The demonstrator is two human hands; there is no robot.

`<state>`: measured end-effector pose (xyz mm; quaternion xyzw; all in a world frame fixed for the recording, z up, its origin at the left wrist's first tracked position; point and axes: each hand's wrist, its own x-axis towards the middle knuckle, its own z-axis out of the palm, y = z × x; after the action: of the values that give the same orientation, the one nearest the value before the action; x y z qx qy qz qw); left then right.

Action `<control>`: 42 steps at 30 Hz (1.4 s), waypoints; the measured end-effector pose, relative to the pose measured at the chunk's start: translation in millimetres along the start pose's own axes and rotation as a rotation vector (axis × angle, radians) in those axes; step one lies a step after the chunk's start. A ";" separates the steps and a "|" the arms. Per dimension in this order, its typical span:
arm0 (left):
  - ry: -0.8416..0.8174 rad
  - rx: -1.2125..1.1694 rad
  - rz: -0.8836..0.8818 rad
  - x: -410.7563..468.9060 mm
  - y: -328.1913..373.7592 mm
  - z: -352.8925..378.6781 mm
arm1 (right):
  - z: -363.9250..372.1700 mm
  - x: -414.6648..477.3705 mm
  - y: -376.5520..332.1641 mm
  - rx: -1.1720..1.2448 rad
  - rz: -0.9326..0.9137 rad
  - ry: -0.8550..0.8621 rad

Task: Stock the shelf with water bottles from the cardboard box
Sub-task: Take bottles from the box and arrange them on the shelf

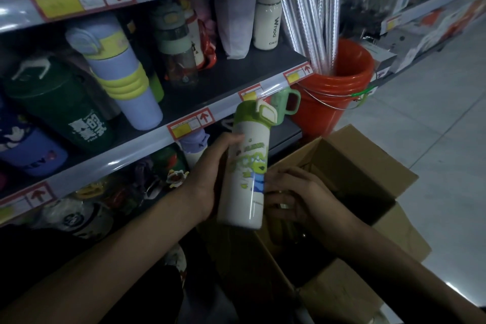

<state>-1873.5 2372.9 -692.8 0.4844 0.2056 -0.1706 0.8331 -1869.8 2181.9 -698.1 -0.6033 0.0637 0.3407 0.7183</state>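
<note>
Only had the one head view to go on. The left hand (pixel 210 179) was wrapped around the middle of a white bottle (pixel 247 166) with a green lid and cartoon print, fingers curled over its far side, holding it tilted just above the open cardboard box (pixel 342 192). The right hand (pixel 297 197) was down by the lower end of the bottle at the mouth of the box, fingers half curled; I couldn't tell if it was actually gripping the bottle, steadying it, or just hovering there.

The bottle hadn't reached the shelf (pixel 163 137) yet. Its lid sat right in front of the shelf lip and the price tags (pixel 192 122).

What worried me: that shelf level was already crowded. A tall purple and yellow bottle (pixel 118 71) stood close to the front edge with a dark green cup (pixel 60 108) beside it, so pushing the new one in at an angle could easily have knocked a neighbour over or off the edge. The flip lid could also have snagged on the tag strip going in. A one-handed grip on a smooth body seemed a bit slippery to me, and a drop would have landed back in the box or on the floor. It was dim too, so judging the free gap was tricky.
</note>
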 end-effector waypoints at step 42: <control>0.446 0.481 0.689 -20.1 71.0 -58.4 | 101.2 115.3 -45.4 -0.504 -0.783 0.114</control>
<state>-1866.7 2459.4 -656.3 0.7285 0.1614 0.1807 0.6408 -1788.9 2319.8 -692.0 -0.7554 -0.2139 0.0153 0.6192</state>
